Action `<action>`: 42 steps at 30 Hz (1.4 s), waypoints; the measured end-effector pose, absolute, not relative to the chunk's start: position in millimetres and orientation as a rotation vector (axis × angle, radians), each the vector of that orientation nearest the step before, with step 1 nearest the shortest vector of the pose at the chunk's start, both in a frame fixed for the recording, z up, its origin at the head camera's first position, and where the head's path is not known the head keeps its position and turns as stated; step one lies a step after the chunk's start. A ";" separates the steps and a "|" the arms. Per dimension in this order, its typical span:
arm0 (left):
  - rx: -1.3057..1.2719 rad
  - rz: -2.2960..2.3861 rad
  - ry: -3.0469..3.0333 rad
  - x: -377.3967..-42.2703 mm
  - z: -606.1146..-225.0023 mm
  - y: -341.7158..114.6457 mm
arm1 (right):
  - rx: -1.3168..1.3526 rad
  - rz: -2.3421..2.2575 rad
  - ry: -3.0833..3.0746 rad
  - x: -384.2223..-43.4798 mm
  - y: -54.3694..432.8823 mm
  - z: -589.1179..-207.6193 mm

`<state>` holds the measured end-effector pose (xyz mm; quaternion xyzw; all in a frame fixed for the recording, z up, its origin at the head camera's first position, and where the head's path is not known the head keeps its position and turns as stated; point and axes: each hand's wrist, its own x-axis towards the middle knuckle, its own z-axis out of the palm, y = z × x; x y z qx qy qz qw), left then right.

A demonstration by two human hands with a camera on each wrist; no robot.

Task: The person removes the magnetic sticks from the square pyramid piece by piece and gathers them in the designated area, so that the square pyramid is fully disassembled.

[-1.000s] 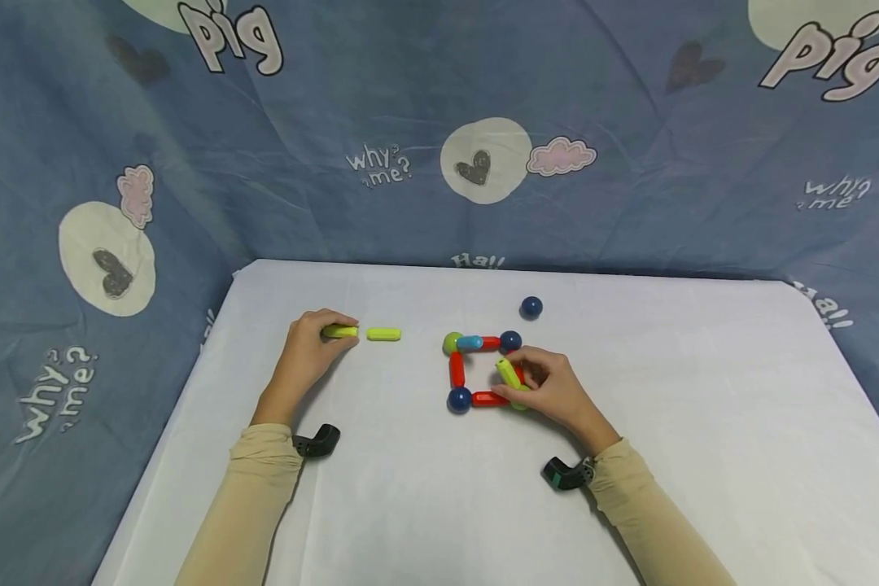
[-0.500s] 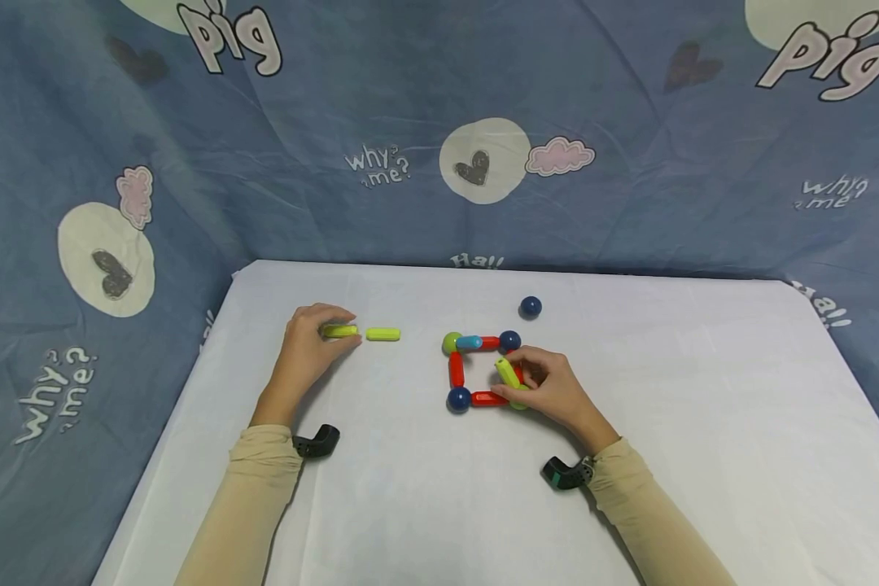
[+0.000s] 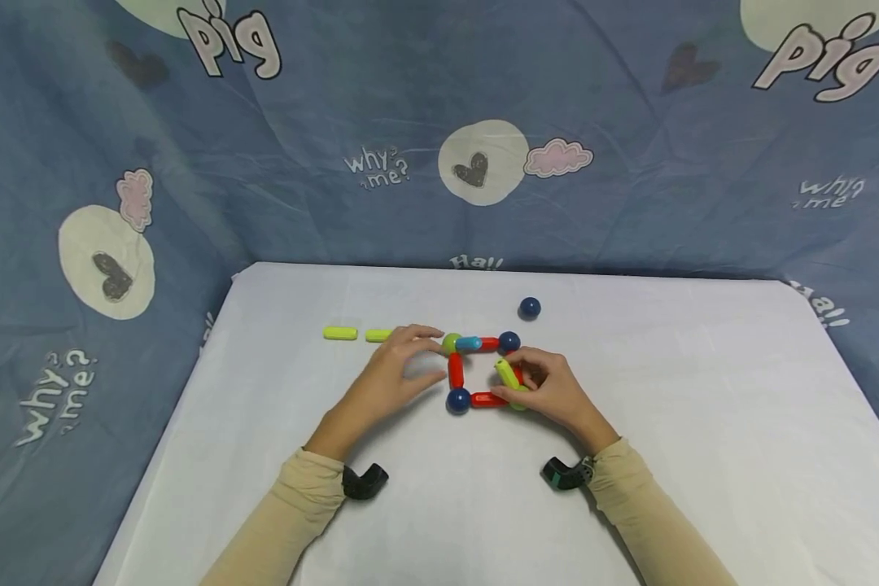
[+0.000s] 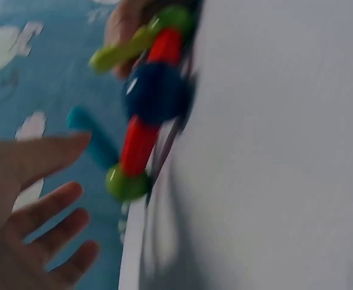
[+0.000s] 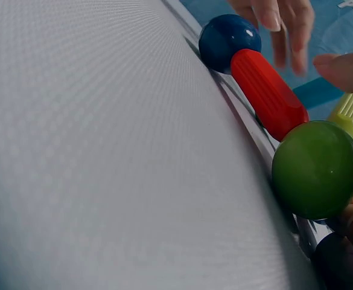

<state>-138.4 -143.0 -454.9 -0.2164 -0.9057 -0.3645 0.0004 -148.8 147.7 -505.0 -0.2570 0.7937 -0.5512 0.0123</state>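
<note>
On the white cloth (image 3: 439,505), centre: one square frame of rods and balls, its four sides enclosing a patch of that cloth.

Sides: four red rods, left (image 3: 456,371), near (image 3: 487,400), far (image 3: 489,343) and right, the last partly covered by fingers. Corners: light green ball (image 3: 450,343) far left; dark blue balls far right (image 3: 509,342) and near left (image 3: 457,401); second green ball (image 5: 317,170) near right.

Uprights: one sky-blue rod (image 3: 469,343), tilted, rising from the far left ball; one yellow-green rod (image 3: 507,373), tilted, at the near right ball.

Right hand (image 3: 554,388): fingers curled, thumb and fingers pinching the yellow-green rod at its foot, close against the ball; whether they also press the ball cannot be told.

Left hand (image 3: 394,376): thumb and fingers spread apart, holding nothing, just beside the frame's left side; contact with it cannot be told.

Loose: two yellow-green sticks (image 3: 340,333) left of the frame, laid nearly end to end with a gap, one partly behind the left hand; one dark blue sphere (image 3: 530,308) beyond the far right corner, apart from it.

Finishes: balls smooth and glossy; rods lengthwise-grooved, plastic-looking; cloth finely woven.

Surround: blue printed fabric (image 3: 300,203) with hearts and lettering; tan sleeves (image 3: 652,521); black wrist devices (image 3: 365,482).
</note>
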 end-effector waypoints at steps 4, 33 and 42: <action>-0.912 -1.017 -2.981 -129.7 -460.6 -129.6 | -0.853 -1.722 2.454 -148.9 147.2 -506.5; -0.757 -1.150 -2.911 -136.2 -465.5 -132.9 | -0.476 -1.624 2.714 -154.3 149.8 -507.5; -0.711 -1.146 -2.898 -136.2 -465.5 -131.9 | -0.561 -1.616 2.666 -153.9 149.8 -509.0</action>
